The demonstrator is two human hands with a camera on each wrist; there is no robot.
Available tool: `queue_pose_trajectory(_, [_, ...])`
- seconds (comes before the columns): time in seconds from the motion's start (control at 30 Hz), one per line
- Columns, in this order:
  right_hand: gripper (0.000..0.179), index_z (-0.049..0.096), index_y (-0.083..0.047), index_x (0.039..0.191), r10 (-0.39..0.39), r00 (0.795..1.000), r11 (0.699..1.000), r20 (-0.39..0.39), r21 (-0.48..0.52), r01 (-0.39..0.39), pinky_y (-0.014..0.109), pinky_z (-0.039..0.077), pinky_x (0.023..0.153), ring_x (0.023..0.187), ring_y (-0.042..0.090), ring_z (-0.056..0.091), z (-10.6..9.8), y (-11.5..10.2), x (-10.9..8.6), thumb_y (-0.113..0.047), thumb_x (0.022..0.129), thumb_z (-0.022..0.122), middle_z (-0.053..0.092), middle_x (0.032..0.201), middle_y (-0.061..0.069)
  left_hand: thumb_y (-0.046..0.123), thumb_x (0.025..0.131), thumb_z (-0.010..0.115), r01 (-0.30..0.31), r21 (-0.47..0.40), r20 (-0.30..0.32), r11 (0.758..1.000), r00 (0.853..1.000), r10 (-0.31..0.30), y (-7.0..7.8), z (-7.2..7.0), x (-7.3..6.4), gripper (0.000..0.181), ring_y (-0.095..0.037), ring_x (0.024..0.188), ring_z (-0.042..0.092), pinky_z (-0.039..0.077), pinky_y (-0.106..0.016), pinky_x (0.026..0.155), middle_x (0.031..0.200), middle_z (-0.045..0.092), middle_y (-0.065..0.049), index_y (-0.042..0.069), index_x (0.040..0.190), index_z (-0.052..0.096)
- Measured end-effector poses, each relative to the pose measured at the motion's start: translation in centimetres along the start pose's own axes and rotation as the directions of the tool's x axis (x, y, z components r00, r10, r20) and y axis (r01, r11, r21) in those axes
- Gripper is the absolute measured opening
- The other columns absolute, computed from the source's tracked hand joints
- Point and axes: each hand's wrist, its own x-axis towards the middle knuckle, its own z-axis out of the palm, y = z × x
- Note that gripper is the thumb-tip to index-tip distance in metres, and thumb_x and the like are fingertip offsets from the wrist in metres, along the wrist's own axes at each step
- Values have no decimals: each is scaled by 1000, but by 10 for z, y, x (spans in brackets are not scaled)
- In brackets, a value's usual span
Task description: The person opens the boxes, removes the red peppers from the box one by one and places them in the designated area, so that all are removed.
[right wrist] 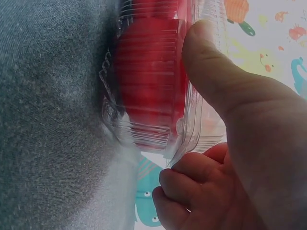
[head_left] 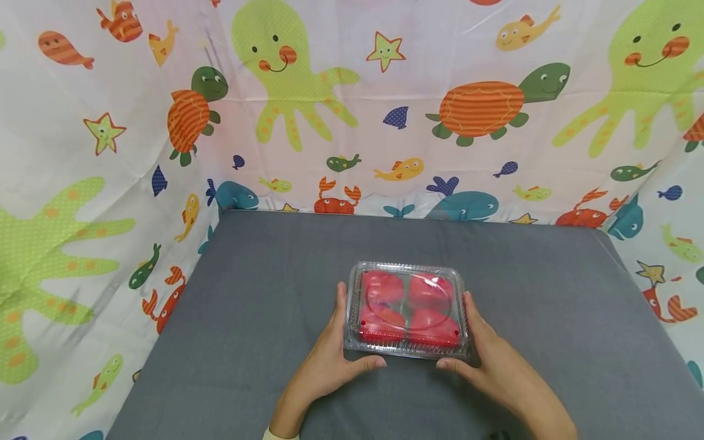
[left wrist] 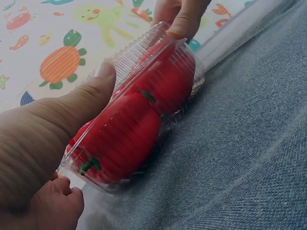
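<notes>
A clear plastic clamshell box (head_left: 407,351) sits at the middle of the grey cloth, its ribbed lid closed. Inside it lie several round red tomatoes (left wrist: 124,139); green stems show on them in the left wrist view. My left hand (head_left: 324,360) grips the box's left side, thumb along the near edge. On the opposite side my right hand (head_left: 503,366) holds it, thumb at the near right corner. In the right wrist view the fingers (right wrist: 192,182) are curled by the box's rim.
Grey cloth (head_left: 247,305) covers the table all round the box. White curtains (head_left: 385,140) printed with sea animals enclose the back and both sides. A small dark object (head_left: 499,435) shows at the bottom edge of the head view.
</notes>
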Motion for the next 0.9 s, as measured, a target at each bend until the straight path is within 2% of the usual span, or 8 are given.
queue_pose_trajectory(0.23, [135, 2, -19, 172, 113, 993, 993, 43, -41, -111, 68, 54, 98, 130, 54, 58, -2, -4, 0, -65, 76, 86, 47, 156, 32, 53, 74, 94, 0, -20, -3, 1000, 1000, 0, -1, 0, -1, 144, -11, 162, 7, 22, -58, 128, 175, -5, 21, 40, 167, -15])
queue_pose_trajectory(0.37, [134, 5, -18, 172, 139, 989, 989, 46, -63, -136, 67, 57, 94, 125, 54, 62, -2, -4, 0, -66, 76, 85, 51, 152, 34, 53, 74, 94, -7, -27, -9, 1000, 1000, 7, -1, 0, -1, 144, -9, 162, 7, 21, -57, 129, 175, -5, 21, 39, 167, -15])
queue_pose_trajectory(0.67, [130, 16, -18, 171, 138, 990, 986, 6, -97, -137, 61, 62, 83, 110, 46, 71, -2, -2, 1, -73, 74, 83, 63, 138, 33, 53, 73, 94, -33, -35, -17, 999, 999, 32, -3, -2, -1, 145, -11, 162, 8, 21, -56, 129, 176, -2, 21, 37, 168, -14])
queue_pose_trajectory(0.9, [129, 20, -13, 170, 85, 996, 989, -9, -120, -85, 61, 62, 85, 115, 48, 69, -4, 0, 1, -75, 75, 80, 62, 139, 33, 51, 73, 95, -22, -54, -19, 998, 1000, 21, -3, -4, 0, 144, -9, 161, 9, 21, -58, 129, 175, 1, 24, 39, 168, -13])
